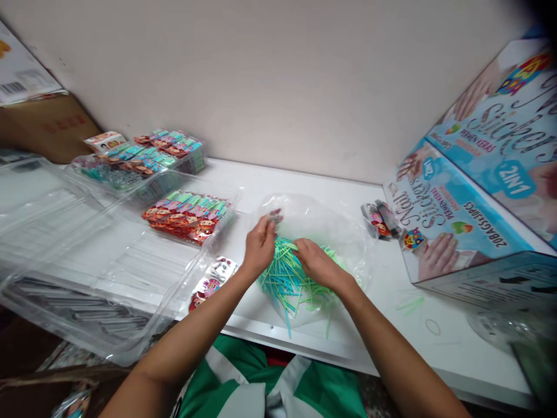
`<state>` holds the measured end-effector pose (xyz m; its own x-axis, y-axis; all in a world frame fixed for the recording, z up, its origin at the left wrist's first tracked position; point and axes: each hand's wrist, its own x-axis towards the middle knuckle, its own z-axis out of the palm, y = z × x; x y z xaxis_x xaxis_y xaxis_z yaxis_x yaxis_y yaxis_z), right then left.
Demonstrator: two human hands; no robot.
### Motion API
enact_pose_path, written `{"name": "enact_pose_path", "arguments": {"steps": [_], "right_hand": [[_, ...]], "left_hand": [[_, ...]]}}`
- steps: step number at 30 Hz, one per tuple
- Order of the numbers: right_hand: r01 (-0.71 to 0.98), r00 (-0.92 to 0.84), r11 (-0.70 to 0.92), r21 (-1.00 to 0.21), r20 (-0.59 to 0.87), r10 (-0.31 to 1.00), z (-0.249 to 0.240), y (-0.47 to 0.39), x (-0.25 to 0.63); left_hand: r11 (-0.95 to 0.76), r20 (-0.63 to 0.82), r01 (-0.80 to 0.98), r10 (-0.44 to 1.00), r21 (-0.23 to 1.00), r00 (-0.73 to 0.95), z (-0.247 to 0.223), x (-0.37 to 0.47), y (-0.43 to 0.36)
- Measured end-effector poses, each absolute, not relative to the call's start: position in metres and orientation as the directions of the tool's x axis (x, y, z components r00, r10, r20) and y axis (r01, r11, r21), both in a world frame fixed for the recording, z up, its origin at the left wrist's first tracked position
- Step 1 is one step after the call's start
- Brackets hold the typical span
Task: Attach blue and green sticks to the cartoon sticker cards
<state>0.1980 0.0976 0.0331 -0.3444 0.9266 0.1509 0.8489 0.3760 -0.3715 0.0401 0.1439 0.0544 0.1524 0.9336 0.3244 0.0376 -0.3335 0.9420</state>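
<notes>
A loose pile of thin green and blue sticks (285, 276) lies in front of me on a clear plastic bag (296, 206). At the pile's left edge is my left hand (260, 242), fingers closed around something small and greyish that I cannot make out. My right hand (317, 262) reaches into the pile from the right; its fingers are pinched together on some green sticks, and the fingertips are partly hidden. Beside my left forearm lies a shiny printed packet (213, 281).
Clear trays (191, 217) of red-and-green printed packets stand left, beside a large clear plastic container (108, 249) overhanging the table edge. Blue nail-sticker boxes (456, 226) stand right. Small packets (379, 219), loose green sticks (409, 305) and a rubber band (433, 327) lie near them.
</notes>
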Motion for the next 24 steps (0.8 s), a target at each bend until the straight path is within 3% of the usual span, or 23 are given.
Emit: {"name": "enact_pose_path", "arguments": {"steps": [3,5,8,10,12,17,24], "right_hand": [[0.778,-0.299,0.347,-0.523,0.178,0.938,0.033,0.097,0.197],[0.652,-0.152,0.221,-0.725,0.160,0.975,0.033,0.098,0.201],[0.126,0.148,0.059,-0.990,0.077,0.986,0.034,0.099,0.200],[-0.260,0.274,0.078,-0.963,0.004,0.962,0.036,0.097,0.190],[-0.459,0.317,0.109,-0.882,-0.048,0.947,0.037,0.094,0.173],[-0.493,0.384,0.100,-0.864,-0.113,0.917,0.026,0.080,0.136],[-0.448,0.358,0.059,-0.892,-0.118,0.926,0.013,0.067,0.131]], "left_hand": [[-0.317,0.319,-0.049,0.916,0.947,0.244,0.058,0.063,0.144],[-0.283,0.300,-0.108,0.934,0.953,0.193,0.058,0.070,0.141],[-0.242,0.251,-0.163,0.967,0.956,0.037,0.052,0.072,0.132],[-0.180,0.183,-0.208,0.983,0.961,-0.004,0.044,0.076,0.124],[-0.091,0.091,-0.293,0.996,0.952,-0.016,0.036,0.084,0.115],[0.031,-0.065,-0.423,0.996,0.905,-0.064,0.019,0.099,0.105],[0.009,-0.031,-0.277,0.997,0.961,-0.077,0.010,0.093,0.104]]}}
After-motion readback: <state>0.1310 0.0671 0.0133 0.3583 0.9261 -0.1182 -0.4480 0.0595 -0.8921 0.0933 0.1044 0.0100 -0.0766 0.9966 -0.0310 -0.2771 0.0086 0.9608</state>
